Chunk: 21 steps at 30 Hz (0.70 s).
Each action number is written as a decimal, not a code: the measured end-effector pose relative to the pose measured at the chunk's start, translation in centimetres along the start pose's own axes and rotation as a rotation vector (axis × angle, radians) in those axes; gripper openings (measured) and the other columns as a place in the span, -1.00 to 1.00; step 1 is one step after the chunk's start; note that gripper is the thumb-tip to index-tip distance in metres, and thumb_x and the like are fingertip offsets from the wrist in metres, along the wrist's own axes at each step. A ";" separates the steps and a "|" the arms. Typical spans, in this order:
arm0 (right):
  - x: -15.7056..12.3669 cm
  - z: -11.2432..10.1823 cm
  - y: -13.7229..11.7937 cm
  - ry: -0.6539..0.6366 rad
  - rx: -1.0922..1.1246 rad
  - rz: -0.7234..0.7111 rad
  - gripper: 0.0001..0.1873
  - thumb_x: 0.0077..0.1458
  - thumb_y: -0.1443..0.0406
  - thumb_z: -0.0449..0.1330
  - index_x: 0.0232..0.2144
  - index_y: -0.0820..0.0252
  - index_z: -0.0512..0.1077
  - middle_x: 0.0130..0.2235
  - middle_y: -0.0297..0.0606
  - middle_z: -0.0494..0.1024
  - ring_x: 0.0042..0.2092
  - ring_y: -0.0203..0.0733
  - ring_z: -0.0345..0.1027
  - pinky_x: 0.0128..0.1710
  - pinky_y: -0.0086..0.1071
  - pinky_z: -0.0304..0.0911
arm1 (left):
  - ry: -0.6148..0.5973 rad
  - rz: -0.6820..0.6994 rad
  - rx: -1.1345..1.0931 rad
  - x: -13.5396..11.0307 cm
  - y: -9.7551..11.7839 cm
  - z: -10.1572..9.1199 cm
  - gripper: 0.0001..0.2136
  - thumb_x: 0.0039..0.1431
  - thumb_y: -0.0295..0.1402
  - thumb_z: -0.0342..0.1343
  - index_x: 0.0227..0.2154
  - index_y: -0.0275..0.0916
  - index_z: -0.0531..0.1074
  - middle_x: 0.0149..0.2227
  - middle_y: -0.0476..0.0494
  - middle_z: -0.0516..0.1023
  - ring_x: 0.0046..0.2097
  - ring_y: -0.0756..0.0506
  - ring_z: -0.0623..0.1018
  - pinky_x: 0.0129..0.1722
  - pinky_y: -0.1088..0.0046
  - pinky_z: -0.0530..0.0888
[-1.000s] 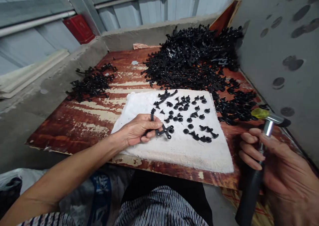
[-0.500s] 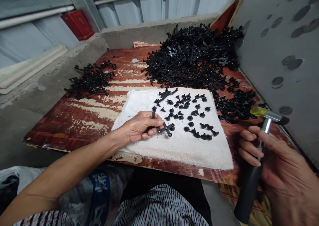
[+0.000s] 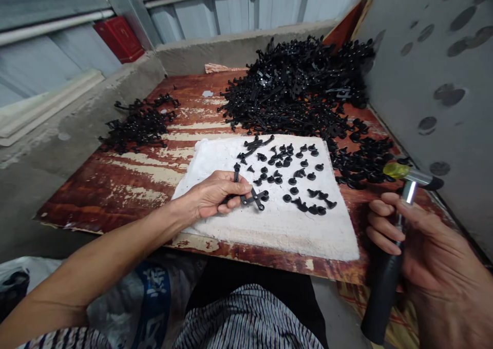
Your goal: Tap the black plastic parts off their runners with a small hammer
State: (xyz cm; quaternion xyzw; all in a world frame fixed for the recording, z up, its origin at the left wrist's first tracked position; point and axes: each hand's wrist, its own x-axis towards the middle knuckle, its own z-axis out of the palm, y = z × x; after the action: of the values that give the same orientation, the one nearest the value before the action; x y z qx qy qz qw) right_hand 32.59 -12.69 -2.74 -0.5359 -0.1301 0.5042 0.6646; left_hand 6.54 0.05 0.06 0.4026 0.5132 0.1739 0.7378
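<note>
Our left hand (image 3: 217,194) pinches black strips (image 3: 254,198), ends jutting beyond the thumb over white cloth (image 3: 269,236), the rest hidden from us, while our right hand (image 3: 435,256) clasps a hammer (image 3: 385,292), handle partly covered

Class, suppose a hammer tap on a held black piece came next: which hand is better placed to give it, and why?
Probably the right hand: it grips the hammer, while the left hand pinches a black piece.
</note>
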 end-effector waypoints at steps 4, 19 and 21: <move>-0.1 0.1 -0.1 0.013 0.010 0.016 -0.64 -0.45 0.32 0.45 -0.52 0.21 0.40 -0.53 -0.41 0.25 -0.65 -0.50 -0.03 -0.81 -0.62 -0.02 | 0.010 -0.014 -0.001 0.0 0.1 0.2 -0.86 0.02 -0.63 0.13 -0.59 -0.37 0.41 -0.60 -0.08 0.42 -0.75 0.18 0.22 -0.82 0.67 -0.01; -1.5 0.3 0.5 -0.125 -0.231 -0.061 -0.64 -0.16 0.07 0.37 -0.29 0.01 0.42 -0.59 -0.47 0.29 -0.69 -0.39 0.01 -0.82 -0.53 0.06 | 0.026 -0.002 0.143 0.3 1.2 0.5 -0.84 -0.07 -0.65 0.18 -0.65 -0.36 0.39 -0.61 -0.11 0.44 -0.76 0.19 0.18 -0.83 0.65 -0.05; -2.7 0.7 0.5 -0.167 -0.496 -0.190 -0.67 -0.08 0.06 0.32 -0.24 -0.01 0.47 -0.55 -0.42 0.34 -0.68 -0.38 0.05 -0.81 -0.53 0.07 | 0.026 -0.014 0.164 0.4 1.4 0.5 -0.83 -0.07 -0.64 0.19 -0.66 -0.35 0.38 -0.62 -0.12 0.44 -0.76 0.19 0.16 -0.83 0.65 -0.05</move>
State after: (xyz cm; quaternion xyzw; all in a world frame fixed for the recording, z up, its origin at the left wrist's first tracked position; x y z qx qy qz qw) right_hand 30.57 -14.53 -1.93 -0.6243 -0.3535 0.4350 0.5442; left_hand 7.38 0.94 0.97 0.4558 0.5379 0.1313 0.6969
